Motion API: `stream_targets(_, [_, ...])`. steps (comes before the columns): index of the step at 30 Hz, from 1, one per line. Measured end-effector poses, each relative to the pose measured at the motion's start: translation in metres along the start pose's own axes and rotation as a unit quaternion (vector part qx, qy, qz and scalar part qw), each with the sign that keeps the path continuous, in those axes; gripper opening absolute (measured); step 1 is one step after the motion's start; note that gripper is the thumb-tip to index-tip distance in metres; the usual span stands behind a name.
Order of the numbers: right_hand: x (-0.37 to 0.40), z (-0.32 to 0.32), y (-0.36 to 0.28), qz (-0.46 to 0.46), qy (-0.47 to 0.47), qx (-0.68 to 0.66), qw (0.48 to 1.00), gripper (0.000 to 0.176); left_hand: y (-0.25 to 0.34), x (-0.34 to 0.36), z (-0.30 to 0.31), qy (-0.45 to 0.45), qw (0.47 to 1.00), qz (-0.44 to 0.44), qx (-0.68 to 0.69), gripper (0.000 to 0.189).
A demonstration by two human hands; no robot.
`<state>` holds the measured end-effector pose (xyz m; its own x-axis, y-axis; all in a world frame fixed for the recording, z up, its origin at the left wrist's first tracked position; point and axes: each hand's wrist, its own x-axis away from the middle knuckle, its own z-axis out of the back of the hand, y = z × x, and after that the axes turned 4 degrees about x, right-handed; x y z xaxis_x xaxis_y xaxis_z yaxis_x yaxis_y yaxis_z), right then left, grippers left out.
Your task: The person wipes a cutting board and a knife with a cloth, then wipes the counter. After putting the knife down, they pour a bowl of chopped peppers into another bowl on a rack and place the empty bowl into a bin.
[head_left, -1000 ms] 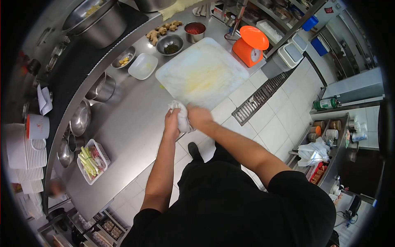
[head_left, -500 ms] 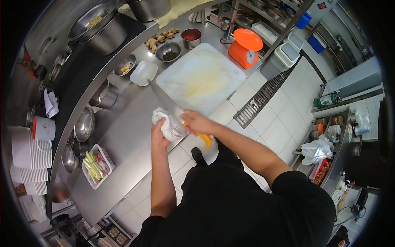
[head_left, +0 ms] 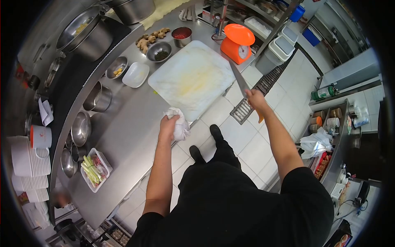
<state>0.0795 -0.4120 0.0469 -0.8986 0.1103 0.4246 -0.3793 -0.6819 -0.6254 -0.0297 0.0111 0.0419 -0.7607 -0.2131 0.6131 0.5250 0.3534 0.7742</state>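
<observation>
A bunched white cloth [head_left: 180,125] is in the grip of my left hand [head_left: 168,126], close to the near corner of the white cutting board [head_left: 168,80]. Out to the right, past the counter's edge, my right hand [head_left: 256,100] is wrapped round the handle of a kitchen knife [head_left: 240,79]. The blade points up and away, towards the orange scale [head_left: 238,43]. A bit of the yellow-orange handle shows below my fist. Yellowish stains mark the middle of the board.
Behind the board stand a bowl of dark green bits [head_left: 159,52], a pot of red pieces [head_left: 181,37], ginger [head_left: 151,39] and a white dish [head_left: 135,75]. A basket of cut stalks [head_left: 96,169] sits at the left. A floor drain [head_left: 242,112] runs along the right.
My right hand has drawn the knife away from the cloth and swung it out to the right, exposing the blade. My left hand with the cloth has shifted slightly right.
</observation>
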Motion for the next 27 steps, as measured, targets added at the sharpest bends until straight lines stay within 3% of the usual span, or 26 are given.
stream_targets(6, [0.054, -0.038, 0.01, -0.035, 0.001, -0.032, 0.999, 0.043, -0.013, -0.005, -0.006, -0.034, 0.999, 0.012, 0.0, 0.047])
stream_targets(11, [0.083, -0.031, -0.008, -0.058, -0.016, -0.046, 0.997, 0.044, -0.005, -0.002, -0.007, -0.046, 0.999, 0.012, -0.003, 0.045])
stream_targets(14, [0.08, -0.024, -0.002, -0.054, -0.077, -0.07, 0.993, 0.045, -0.003, -0.002, -0.008, -0.052, 0.999, 0.016, -0.003, 0.045])
stream_targets(17, [0.068, -0.023, 0.006, -0.065, -0.031, -0.122, 0.99, 0.045, -0.006, 0.001, -0.001, -0.052, 0.998, 0.021, 0.018, 0.045])
stream_targets(22, [0.12, -0.079, -0.025, -0.001, -0.102, 0.031, 0.994, 0.046, -0.012, 0.001, -0.007, -0.036, 0.998, 0.017, 0.051, 0.045])
stream_targets(26, [0.151, -0.166, -0.024, 0.263, -0.11, 0.144, 0.948, 0.047, -0.019, -0.002, -0.002, -0.04, 0.995, 0.017, 0.087, 0.045])
stream_targets(27, [0.155, -0.16, -0.033, 0.219, -0.148, 0.131, 0.955, 0.047, -0.019, -0.001, 0.0, -0.04, 0.994, 0.021, 0.097, 0.045])
